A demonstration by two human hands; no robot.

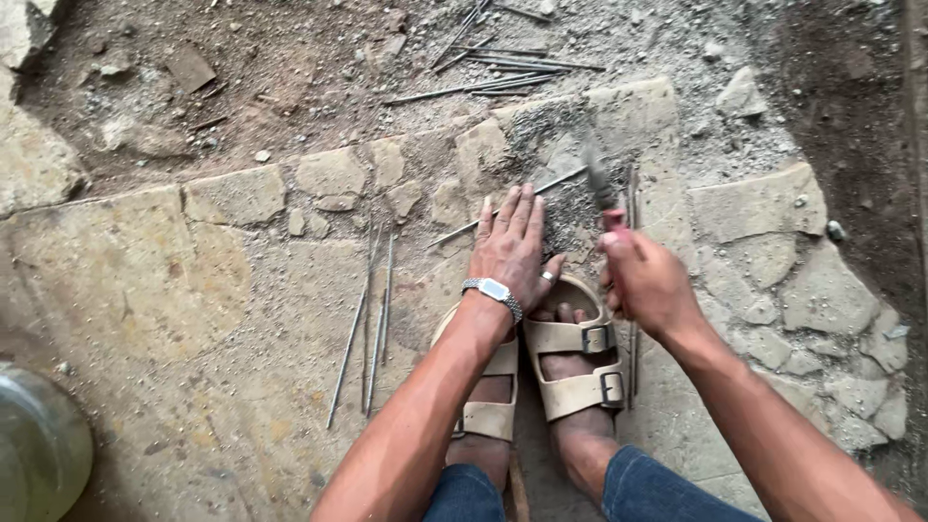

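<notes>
Rod (503,205) under flat open L hand (509,246); R hand (646,282) fist-tight on blurred tool (599,188).

1. The floor is a cracked, tan flat stone slab (145,290), split into uneven pieces along its far and right edges.
2. Beyond it lies dark brown packed dirt (290,68), strewn with grey gravel and small stone chips.
3. Rough pale rock chunks (34,155) sit at the left edge.
4. A rounded greenish glass-like vessel (39,445) shows at the lower left corner.
5. Light is soft, even daylight without hard shadows.
</notes>
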